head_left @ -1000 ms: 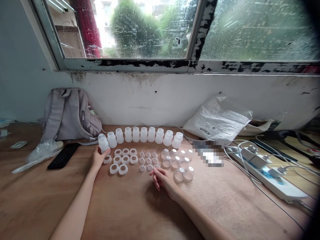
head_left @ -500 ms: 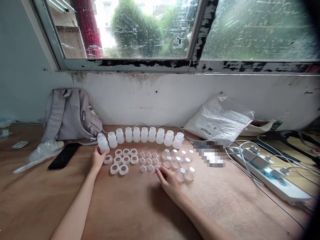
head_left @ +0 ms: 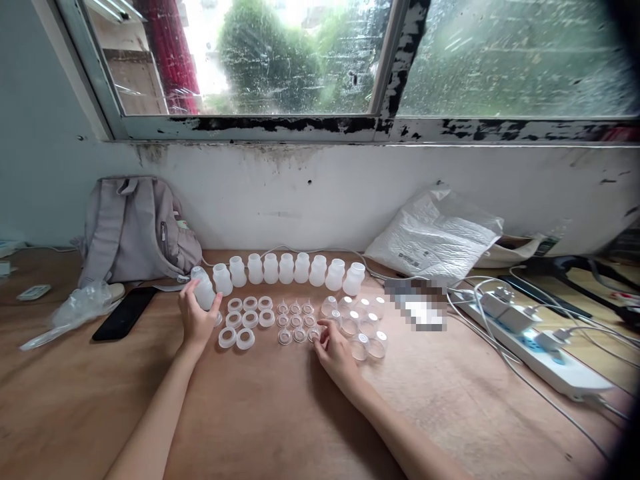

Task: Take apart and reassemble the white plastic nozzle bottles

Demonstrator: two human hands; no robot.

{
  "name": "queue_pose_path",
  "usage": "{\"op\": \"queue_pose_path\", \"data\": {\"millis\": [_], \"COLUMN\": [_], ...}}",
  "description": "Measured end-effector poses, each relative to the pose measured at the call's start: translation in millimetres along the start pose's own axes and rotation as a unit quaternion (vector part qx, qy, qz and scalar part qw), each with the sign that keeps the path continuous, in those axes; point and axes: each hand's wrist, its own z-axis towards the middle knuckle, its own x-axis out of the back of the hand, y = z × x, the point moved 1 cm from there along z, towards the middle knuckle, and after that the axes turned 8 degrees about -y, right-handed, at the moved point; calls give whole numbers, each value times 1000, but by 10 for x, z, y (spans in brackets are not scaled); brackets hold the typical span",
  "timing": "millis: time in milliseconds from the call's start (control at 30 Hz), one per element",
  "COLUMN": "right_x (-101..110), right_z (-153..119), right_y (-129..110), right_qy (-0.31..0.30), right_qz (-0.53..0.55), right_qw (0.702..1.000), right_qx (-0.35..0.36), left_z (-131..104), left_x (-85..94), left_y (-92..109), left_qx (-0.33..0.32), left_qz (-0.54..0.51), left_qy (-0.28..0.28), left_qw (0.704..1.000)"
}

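Observation:
My left hand (head_left: 197, 317) is wrapped around the leftmost translucent white baby bottle (head_left: 203, 288), thumb on its right and fingers on its left. Something clear shows at this bottle's mouth, too small to make out. Beside that hand lie several white collar rings (head_left: 233, 319), one partly hidden behind the thumb. My right hand (head_left: 333, 347) rests on the table with fingers curled and slightly apart, its tips beside the front-right clear bottle nipple (head_left: 313, 335). Several more nipples (head_left: 296, 321) form rows to its left. Clear dome caps (head_left: 351, 324) stand just behind and right of it.
More open bottles (head_left: 287, 269) stand in a curved row near the wall. A grey backpack (head_left: 135, 230), black phone (head_left: 125, 313) and plastic bag (head_left: 83, 307) lie left. On the right are a silvery packing bag (head_left: 430, 233), a power strip (head_left: 560, 367) and loose cables.
My left hand has moved up around the leftmost bottle, its fingers now reaching both sides. The right-hand fingers have loosened a little beside the nipple. The view has shifted slightly.

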Motion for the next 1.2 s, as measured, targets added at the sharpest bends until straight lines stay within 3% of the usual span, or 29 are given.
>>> {"op": "queue_pose_path", "data": {"millis": [67, 133, 167, 233, 367, 433, 533, 600, 667, 733, 867, 1033, 1200], "right_x": [-18, -25, -25, -19, 4, 14, 19, 12, 1, -7, -10, -23, -18], "right_z": [15, 25, 27, 27, 14, 0, -29, -47, -59, -66, -95, -166, -185], "right_y": [37, 54, 55, 47, -10, -59, -134, -166, -173, -166, -166, -249, -275], "right_qy": [-9, -16, -18, -19, -17, -8, 10, 12, 16, 36, 88, 35, 36], "right_qz": [-30, -54, -62, -66, -33, -10, 34, 67, 88, 90, 41, 11, 29], "right_qw": [1000, 998, 998, 998, 999, 1000, 999, 997, 995, 994, 988, 977, 978], "right_qx": [5, 8, 9, 10, 8, 14, 27, 31, 37, 57, 123, 211, 205], "left_z": [-46, -120, -160, -223, -269, -274, -332, -432, -573, -723, -930, -957, -909], "left_x": [20, 8, 0, -13, -25, -40, -110, -191, -281, -351, -394, -362, -346], "left_y": [181, 321, 369, 421, 452, 498, 632, 745, 859, 965, 1111, 1148, 1132], "left_qx": [-18, -47, -57, -65, -75, -86, -62, -10, 65, 129, 194, 237, 263], "left_qz": [-29, -37, -28, 2, 47, 21, -104, -221, -347, -441, -533, -567, -582], "left_qy": [-159, -350, -414, -478, -502, -488, -436, -412, -414, -432, -461, -454, -443], "left_qw": [987, 935, 908, 876, 860, 868, 892, 884, 839, 776, 683, 645, 629]}}
